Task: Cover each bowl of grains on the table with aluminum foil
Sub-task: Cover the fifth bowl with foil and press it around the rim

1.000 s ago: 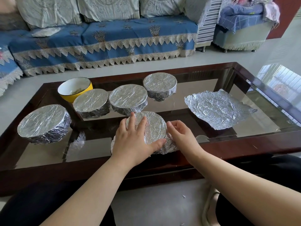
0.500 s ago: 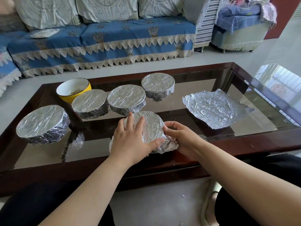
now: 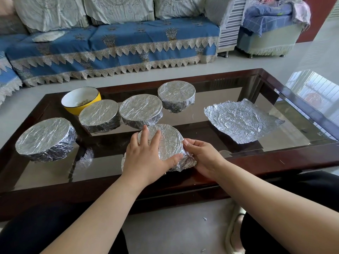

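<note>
A foil-covered bowl (image 3: 167, 139) sits near the front edge of the glass table (image 3: 275, 162). My left hand (image 3: 146, 158) lies flat on its foil top, thumb along the near rim. My right hand (image 3: 202, 155) curls round the bowl's right side and presses the foil skirt against it. Several other foil-wrapped bowls stand behind and to the left, among them a large one (image 3: 45, 138) at far left. A yellow bowl (image 3: 80, 100) with grains stands uncovered at the back left. A loose crumpled foil sheet (image 3: 242, 120) lies flat at the right.
The table has a dark wooden frame and a glass top. A blue-covered sofa (image 3: 119, 48) runs along the far side. My knees in dark trousers are under the near edge, with a slipper (image 3: 234, 233) on the floor.
My right hand has closed in against the bowl's right side, folding the foil down. The left hand stays pressed on top.
</note>
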